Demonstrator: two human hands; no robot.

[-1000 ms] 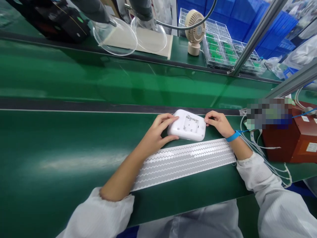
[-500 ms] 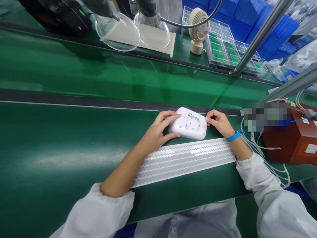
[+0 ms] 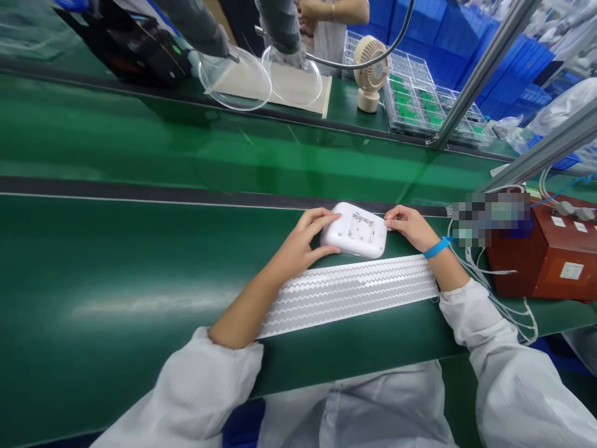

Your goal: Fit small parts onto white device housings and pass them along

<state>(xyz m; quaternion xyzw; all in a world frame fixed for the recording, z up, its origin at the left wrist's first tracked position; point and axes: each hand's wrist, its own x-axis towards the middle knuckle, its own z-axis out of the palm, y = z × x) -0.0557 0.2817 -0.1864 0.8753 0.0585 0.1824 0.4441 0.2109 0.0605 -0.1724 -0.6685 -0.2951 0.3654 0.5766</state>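
A white rounded plastic device (image 3: 355, 231) lies on the green bench with an open, recessed compartment facing up. My left hand (image 3: 305, 241) grips its left end, thumb on the near side and fingers over the far side. At its right edge is my right hand (image 3: 410, 226), its thumb and fingertips pinched together; whatever lies between them is too small to make out. A blue band (image 3: 437, 247) circles my right wrist. Just below the device, a long white sheet with wavy lines (image 3: 354, 286) runs under my left forearm and up to my right wrist.
To the right stands a reddish-brown box (image 3: 555, 249) with several pale cables (image 3: 499, 271). Beyond the green strip are a small beige fan (image 3: 370, 68), clear trays (image 3: 413, 102) with green boards, and a metal post (image 3: 485, 68). A person's arms (image 3: 338, 11) show at the back.
The view has shifted slightly. Both hands stay at the device, the right one still pinched at its right edge. A person's arms have come into view at the back.
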